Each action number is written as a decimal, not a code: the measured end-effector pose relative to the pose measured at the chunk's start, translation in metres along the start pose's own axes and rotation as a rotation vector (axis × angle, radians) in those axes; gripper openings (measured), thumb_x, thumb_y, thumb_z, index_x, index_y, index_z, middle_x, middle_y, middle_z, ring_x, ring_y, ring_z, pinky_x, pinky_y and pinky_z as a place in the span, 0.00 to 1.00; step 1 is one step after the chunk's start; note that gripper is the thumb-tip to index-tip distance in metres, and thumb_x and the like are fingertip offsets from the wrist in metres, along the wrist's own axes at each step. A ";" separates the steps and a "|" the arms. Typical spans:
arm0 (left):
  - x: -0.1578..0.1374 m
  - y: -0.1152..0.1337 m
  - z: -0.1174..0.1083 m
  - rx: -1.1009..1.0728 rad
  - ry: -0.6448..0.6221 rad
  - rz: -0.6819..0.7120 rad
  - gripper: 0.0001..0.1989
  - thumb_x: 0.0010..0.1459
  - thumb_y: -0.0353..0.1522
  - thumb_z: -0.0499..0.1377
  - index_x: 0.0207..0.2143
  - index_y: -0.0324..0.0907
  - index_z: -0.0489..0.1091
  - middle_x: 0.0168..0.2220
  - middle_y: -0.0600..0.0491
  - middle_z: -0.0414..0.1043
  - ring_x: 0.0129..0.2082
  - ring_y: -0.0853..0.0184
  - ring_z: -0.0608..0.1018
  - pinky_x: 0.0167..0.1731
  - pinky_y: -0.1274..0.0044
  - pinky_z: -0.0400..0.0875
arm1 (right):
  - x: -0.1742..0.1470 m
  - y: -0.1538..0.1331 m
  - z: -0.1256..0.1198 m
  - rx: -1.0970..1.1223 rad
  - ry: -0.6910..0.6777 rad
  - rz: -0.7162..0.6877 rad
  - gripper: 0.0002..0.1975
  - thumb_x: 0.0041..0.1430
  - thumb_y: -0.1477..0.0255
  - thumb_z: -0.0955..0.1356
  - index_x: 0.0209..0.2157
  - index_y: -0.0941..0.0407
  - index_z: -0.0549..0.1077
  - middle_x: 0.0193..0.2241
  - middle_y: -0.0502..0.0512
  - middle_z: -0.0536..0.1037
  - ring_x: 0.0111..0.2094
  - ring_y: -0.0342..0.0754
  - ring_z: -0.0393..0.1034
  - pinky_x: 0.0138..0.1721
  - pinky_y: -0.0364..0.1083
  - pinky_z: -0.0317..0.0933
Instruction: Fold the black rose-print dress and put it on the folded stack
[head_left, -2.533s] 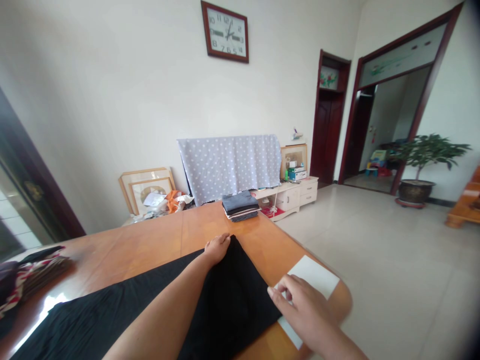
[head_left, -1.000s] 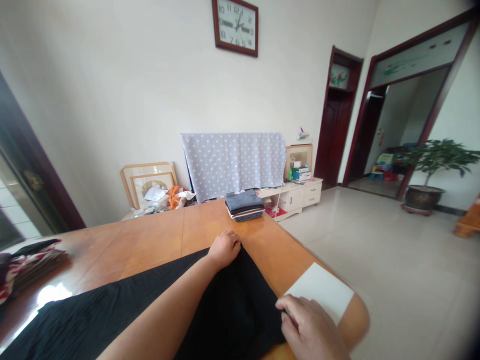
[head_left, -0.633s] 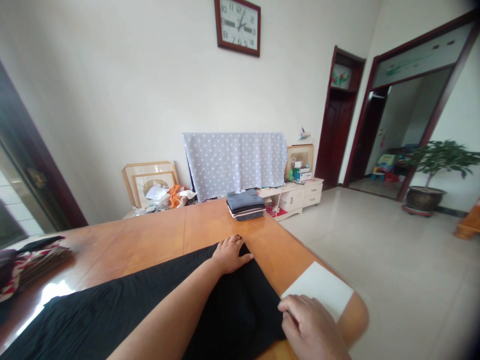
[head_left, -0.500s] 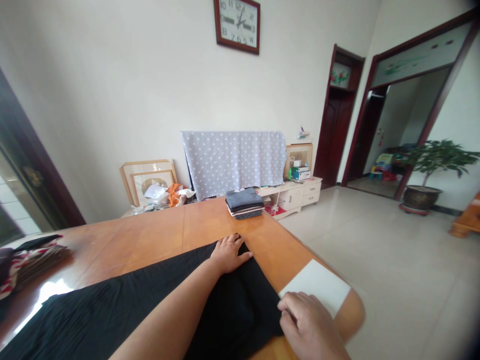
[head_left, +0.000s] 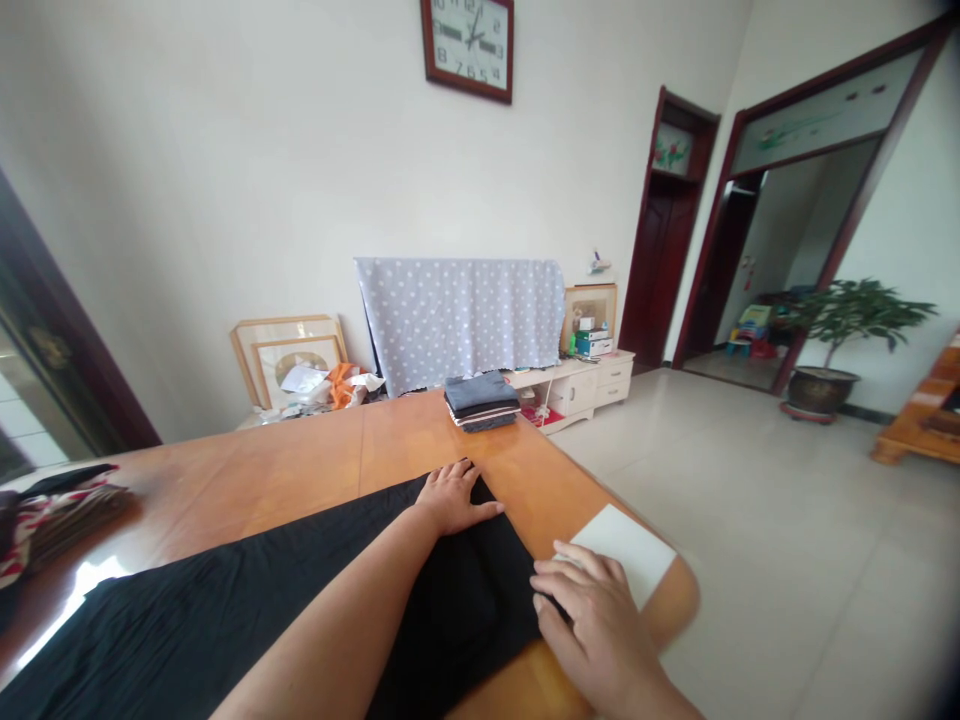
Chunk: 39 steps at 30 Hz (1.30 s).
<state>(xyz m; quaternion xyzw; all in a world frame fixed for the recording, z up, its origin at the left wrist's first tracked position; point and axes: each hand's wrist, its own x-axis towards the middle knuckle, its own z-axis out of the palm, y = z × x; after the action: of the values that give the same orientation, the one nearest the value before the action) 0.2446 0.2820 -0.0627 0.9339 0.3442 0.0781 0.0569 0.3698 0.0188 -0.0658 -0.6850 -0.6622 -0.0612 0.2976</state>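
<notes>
Orange-brown wooden table (head_left: pixel 300 455) fills the lower half, rounded corner at right. Black cloth (head_left: pixel 465 600) lies flat on it, running from the lower left to near that corner, a few creases along its left stretch. Dotted grey cover (head_left: pixel 461 325) hangs beyond the far edge. Mixed pile of fabrics (head_left: pixel 67 515), red-white and brown showing, at the left of the tabletop. Folded stack (head_left: pixel 481 400), grey on top, near the far edge, apart from the black cloth. White sheet (head_left: pixel 630 545) by the rounded corner, partly behind the right hand (head_left: pixel 589 620): fingers bent, tips at the cloth's right edge, can't tell if they pinch it. Left hand (head_left: pixel 454 498) palm down on the cloth's far corner, fingers extended, thumb out wide, pressing flat, nothing gripped
</notes>
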 end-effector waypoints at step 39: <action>-0.333 -0.062 -0.073 -0.140 0.323 -0.378 0.29 0.65 0.53 0.47 0.58 0.47 0.68 0.61 0.45 0.67 0.61 0.54 0.68 0.61 0.64 0.61 | -0.008 0.066 0.045 0.001 0.042 -0.046 0.15 0.57 0.56 0.64 0.37 0.46 0.80 0.43 0.53 0.82 0.46 0.60 0.74 0.48 0.54 0.67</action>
<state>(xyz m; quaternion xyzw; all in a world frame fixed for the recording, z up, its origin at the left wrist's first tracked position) -0.0583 0.1156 -0.0364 0.8223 0.5109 0.2379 0.0791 0.4168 0.0372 -0.1279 -0.6681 -0.6712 -0.0821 0.3104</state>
